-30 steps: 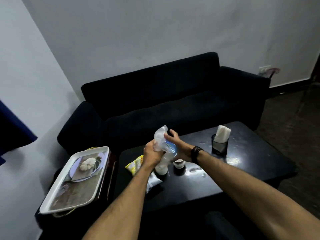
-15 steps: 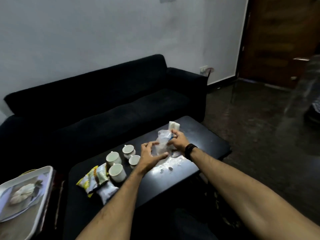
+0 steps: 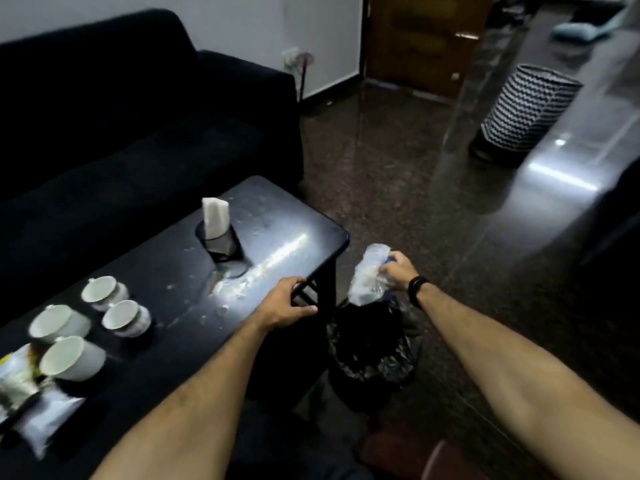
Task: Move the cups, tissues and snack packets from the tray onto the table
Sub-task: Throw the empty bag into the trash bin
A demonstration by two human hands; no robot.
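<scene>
Presently the right hand (image 3: 394, 271) fingers clenched a light, crinkly plastic bag (image 3: 367, 275); the left hand (image 3: 284, 303) fingers curled narrowly on the tabletop (image 3: 277, 216) edge.

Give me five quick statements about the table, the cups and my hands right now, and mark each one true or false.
1. Four white cups stand on the black table. True.
2. The right hand is empty. False: it holds a crumpled clear plastic bag above a black-lined bin.
3. The left hand rests at the table's edge. True.
4. The tissues lie flat on the table. False: they stand upright in a dark holder.
5. Snack packets lie near the cups. True.
</scene>
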